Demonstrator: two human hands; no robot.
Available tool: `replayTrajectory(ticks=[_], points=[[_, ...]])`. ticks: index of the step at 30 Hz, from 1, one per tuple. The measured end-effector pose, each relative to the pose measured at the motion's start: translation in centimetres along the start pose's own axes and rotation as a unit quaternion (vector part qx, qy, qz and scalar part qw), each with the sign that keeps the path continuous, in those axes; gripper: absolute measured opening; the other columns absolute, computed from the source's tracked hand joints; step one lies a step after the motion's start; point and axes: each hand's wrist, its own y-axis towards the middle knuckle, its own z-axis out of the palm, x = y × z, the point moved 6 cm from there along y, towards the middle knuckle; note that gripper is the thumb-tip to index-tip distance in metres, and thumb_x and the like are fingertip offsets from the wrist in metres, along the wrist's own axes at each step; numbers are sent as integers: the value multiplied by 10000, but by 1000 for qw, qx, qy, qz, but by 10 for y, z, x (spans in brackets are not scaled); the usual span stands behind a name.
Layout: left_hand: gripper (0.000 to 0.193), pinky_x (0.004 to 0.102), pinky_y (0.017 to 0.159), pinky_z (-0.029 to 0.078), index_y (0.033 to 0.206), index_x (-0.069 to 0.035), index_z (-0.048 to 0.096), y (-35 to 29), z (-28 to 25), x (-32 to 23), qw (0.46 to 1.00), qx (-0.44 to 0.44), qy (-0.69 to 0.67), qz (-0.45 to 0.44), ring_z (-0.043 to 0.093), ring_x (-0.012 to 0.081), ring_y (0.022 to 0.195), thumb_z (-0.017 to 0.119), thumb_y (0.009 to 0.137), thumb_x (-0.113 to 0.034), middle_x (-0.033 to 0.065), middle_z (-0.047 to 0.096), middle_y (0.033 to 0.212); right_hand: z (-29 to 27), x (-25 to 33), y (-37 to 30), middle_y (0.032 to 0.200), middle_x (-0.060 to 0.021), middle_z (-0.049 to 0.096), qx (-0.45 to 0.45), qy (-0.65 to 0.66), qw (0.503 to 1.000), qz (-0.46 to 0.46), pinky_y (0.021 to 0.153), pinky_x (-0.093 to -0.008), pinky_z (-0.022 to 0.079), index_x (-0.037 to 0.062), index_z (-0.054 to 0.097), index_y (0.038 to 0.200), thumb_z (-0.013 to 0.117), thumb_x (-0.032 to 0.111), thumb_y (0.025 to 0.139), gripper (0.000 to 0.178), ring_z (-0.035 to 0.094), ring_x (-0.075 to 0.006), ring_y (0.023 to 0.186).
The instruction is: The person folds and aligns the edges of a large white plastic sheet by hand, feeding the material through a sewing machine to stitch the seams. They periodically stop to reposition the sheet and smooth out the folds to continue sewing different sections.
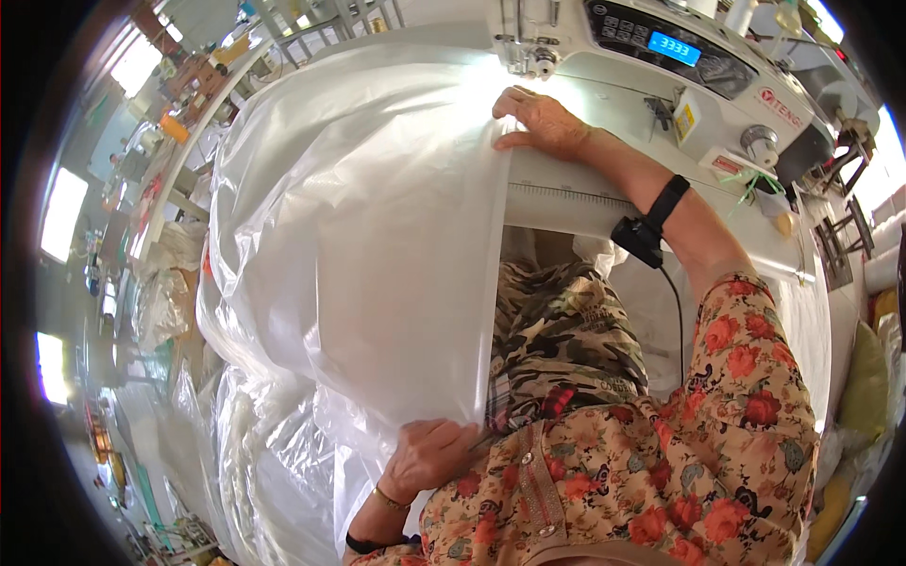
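Observation:
A large sheet of translucent white plastic film (396, 245) spreads over the sewing table and hangs down toward my lap. Its straight, folded-looking edge runs from the machine's needle area down to my waist. By the needle, my right hand (545, 124) is closed on the upper end of this edge, thumb and fingers curled at the film. My left hand (429, 457) grips the lower end close to my body, its fingers bent over the film. Above my right hand stands a white sewing machine (566, 61) with a lit lamp; glare hides the needle and presser foot.
A lit control panel (672, 47) sits on the machine head. A printed ruler (571, 194) runs along the table's front edge. Crumpled clear plastic (274, 462) piles up at my left. A black strap device (644, 236) with a cable is on my right wrist.

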Motion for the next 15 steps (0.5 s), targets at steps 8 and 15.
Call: replayTrajectory(ticks=[8,15], points=[[139,374,508,433,712,-56,487,46,42,0,986,112,-101,73,571,269,641,581,613,-26,67,474,676,14,20,-29,996,-112,642,-2,-114,980,161,868,-393,485,33,667,1037,600,364,889,369,615,-273,974],[108,379,521,459,697,-59,497,51,43,9,987,109,-99,61,576,273,622,598,659,-51,70,481,653,14,10,-32,1031,-106,655,-5,-110,979,171,887,-400,469,54,661,1091,560,409,914,409,616,-268,1006]])
